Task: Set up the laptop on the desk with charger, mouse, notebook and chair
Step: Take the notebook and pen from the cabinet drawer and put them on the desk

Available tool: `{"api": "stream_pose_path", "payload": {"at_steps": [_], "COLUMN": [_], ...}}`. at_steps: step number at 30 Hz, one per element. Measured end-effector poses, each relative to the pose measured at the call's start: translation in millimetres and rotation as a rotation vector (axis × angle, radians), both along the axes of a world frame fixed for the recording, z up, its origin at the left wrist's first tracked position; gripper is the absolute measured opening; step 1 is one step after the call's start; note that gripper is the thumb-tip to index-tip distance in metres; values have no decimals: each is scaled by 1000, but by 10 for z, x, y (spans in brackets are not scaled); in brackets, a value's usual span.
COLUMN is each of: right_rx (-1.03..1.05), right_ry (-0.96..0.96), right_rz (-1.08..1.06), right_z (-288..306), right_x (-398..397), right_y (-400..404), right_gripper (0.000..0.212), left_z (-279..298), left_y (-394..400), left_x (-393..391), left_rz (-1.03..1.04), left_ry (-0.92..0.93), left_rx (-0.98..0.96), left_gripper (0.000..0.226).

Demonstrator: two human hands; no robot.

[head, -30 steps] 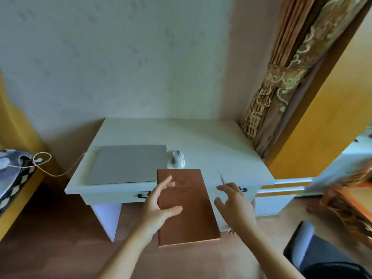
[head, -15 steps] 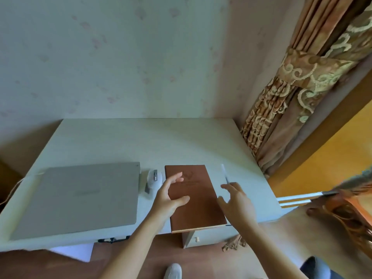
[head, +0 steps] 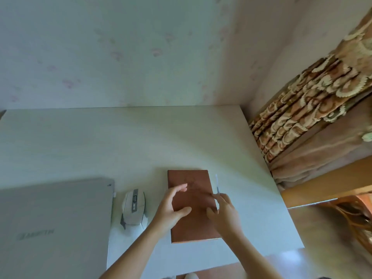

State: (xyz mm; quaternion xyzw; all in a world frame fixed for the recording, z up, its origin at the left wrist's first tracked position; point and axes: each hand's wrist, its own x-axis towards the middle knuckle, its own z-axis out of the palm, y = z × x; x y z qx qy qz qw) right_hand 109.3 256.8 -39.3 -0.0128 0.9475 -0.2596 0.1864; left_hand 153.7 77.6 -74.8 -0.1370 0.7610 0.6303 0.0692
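A brown notebook [head: 192, 204] is laid flat on the white bench [head: 141, 141]. It is touched by the left hand [head: 171, 208], fingers spread and relaxed. A pen [head: 217, 183] is pinched by the right hand [head: 225, 213] at the notebook's 3 o'clock edge. A mouse [head: 133, 209] and closed laptop [head: 54, 224] are seen at 9 o'clock, a curtain [head: 310, 113] at 2 o'clock.

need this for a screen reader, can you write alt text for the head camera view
Two bare hands set a brown notebook on a white desk; the left hand rests on its cover, the right hand holds a pen at its right edge. A white mouse and a closed grey laptop lie to its left.
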Motion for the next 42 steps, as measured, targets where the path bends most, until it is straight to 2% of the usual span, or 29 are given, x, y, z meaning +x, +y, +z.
{"api": "stream_pose_path", "payload": {"at_steps": [6, 11, 21, 30, 38, 42], "right_rx": [8, 16, 49, 43, 79, 107], "right_ry": [-32, -10, 23, 14, 6, 19], "right_rz": [49, 85, 169, 212, 27, 14], "right_z": [-155, -196, -274, -299, -261, -287], "right_x": [-35, -85, -88, -124, -159, -207], "right_y": [-5, -16, 1, 29, 52, 116], "right_gripper": [40, 38, 46, 51, 38, 44], "left_z": [-127, -167, -263, -293, -323, -327], "left_y": [69, 154, 211, 218, 186, 172], "left_x": [76, 143, 247, 237, 233, 219], "left_rz": [-21, -91, -224, -254, -276, -264], "left_ry": [29, 34, -1, -49, -77, -62], "left_rx": [-108, -363, -780, -893, -872, -851], "left_gripper": [77, 91, 90, 90, 94, 94]}}
